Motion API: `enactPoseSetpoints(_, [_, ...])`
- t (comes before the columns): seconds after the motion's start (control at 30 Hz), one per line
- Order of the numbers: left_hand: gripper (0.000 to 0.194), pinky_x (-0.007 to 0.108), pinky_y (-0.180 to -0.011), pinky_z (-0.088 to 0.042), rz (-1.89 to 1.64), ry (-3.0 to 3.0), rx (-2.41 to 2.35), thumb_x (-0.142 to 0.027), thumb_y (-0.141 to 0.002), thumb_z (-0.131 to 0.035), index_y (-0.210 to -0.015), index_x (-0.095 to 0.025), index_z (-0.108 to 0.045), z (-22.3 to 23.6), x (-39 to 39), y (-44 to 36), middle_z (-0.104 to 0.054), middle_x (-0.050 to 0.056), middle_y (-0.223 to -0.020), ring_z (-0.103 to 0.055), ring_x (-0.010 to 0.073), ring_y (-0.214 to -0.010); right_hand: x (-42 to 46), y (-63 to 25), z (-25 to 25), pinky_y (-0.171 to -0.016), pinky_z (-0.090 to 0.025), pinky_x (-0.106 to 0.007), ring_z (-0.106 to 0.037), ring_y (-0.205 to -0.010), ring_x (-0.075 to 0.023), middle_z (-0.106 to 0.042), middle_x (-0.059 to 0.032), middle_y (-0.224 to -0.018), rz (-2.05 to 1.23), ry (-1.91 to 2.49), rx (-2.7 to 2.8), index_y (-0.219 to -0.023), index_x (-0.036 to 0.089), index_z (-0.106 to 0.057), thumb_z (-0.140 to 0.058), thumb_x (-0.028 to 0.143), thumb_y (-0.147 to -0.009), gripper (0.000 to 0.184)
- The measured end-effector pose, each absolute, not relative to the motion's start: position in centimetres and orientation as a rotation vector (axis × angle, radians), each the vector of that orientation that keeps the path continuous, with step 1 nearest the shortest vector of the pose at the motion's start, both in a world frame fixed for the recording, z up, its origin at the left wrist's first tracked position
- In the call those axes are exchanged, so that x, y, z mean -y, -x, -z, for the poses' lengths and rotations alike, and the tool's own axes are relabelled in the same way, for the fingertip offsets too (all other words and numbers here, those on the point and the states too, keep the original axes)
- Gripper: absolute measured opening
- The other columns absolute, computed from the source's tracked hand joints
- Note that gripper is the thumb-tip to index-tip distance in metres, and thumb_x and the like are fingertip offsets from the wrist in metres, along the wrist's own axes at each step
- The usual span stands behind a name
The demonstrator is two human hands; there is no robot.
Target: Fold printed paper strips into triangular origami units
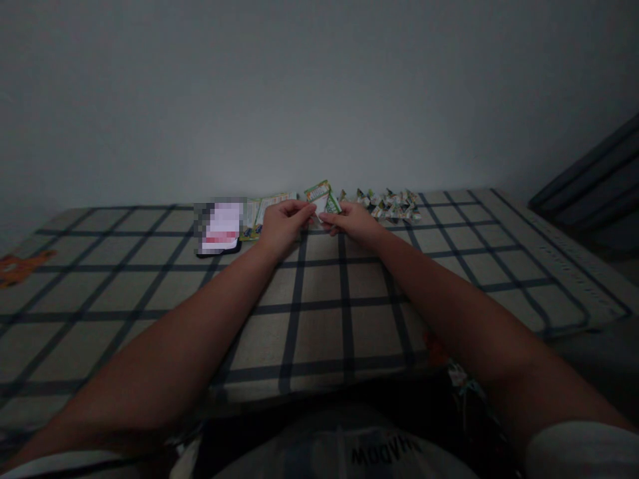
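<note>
Between my two hands, raised a little off the cloth, is a green-and-white printed paper (318, 193), partly folded, with one flap angled to the right. My left hand (285, 223) pinches its lower left edge between thumb and fingers. At the lower right, my right hand (352, 221) grips the folded flap with thumb and fingertips. Several similar green-and-white printed sheets (257, 211) lie flat just left of my left hand. Beyond my right hand sits a cluster of small folded paper pieces (394, 205) in white, green and black.
A phone (222, 226) with a lit, blurred screen lies left of the sheets. The checked tablecloth (319, 279) covers the table up to the pale wall (319, 86). An orange patterned patch (22, 267) shows at the far left. A dark ridged object (594, 173) stands at the right.
</note>
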State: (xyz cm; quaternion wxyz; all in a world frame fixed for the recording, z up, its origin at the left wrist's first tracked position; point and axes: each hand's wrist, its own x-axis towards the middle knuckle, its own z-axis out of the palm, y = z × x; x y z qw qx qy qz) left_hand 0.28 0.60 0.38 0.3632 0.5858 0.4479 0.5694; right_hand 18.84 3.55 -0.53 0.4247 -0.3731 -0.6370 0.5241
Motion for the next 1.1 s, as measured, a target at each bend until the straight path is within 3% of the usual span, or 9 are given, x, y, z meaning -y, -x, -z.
enactPoseSetpoints(0.37, [0.037, 0.028, -0.061, -0.049, -1.46, -1.496, -1.139, -0.053, -0.07, -0.086, -0.075, -0.018, -0.074, -0.52, -0.56, -0.31, -0.069, 0.002, -0.065, -0.06, 0.0134, -0.06, -3.25, -18.86, 0.56, -0.056, -0.052, -0.023, -0.062, -0.061, -0.0112, -0.071, -0.002, -0.07, -1.254, 0.932, 1.633, -0.08, 0.017, -0.07, -0.084, 0.036, -0.081, 0.024])
enactPoseSetpoints(0.63, [0.031, 0.028, -0.061, -0.049, -1.466, -1.491, -1.114, -0.046, -0.071, -0.085, -0.072, -0.018, -0.073, -0.71, -0.35, -0.32, -0.069, 0.002, -0.065, -0.058, 0.0129, -0.059, -3.58, -19.04, 0.3, -0.059, -0.053, -0.024, -0.064, -0.063, -0.0118, -0.071, -0.0009, -0.071, -1.243, 0.924, 1.612, -0.084, 0.017, -0.071, -0.081, 0.046, -0.083, 0.031])
enactPoseSetpoints(0.9, [0.033, 0.028, -0.06, -0.047, -1.431, -1.49, -1.132, -0.049, -0.069, -0.083, -0.069, -0.019, -0.071, -0.48, -0.54, -0.34, -0.067, 0.002, -0.064, -0.057, 0.0132, -0.058, -3.73, -19.11, 0.07, -0.067, -0.054, -0.027, -0.063, -0.068, -0.0132, -0.071, -0.0014, -0.077, -1.205, 0.938, 1.639, -0.083, 0.017, -0.072, -0.081, 0.041, -0.083, 0.025])
enactPoseSetpoints(1.1, [0.031, 0.027, -0.059, -0.047, -1.414, -1.428, -1.05, -0.046, -0.067, -0.085, -0.067, -0.019, -0.07, -0.27, -0.74, -0.38, -0.067, 0.002, -0.064, -0.056, 0.0117, -0.057, -3.8, -18.79, 0.4, -0.068, -0.054, -0.028, -0.063, -0.072, -0.0142, -0.069, -0.0014, -0.08, -1.296, 0.866, 1.554, -0.083, 0.018, -0.069, -0.082, 0.052, -0.078, 0.037])
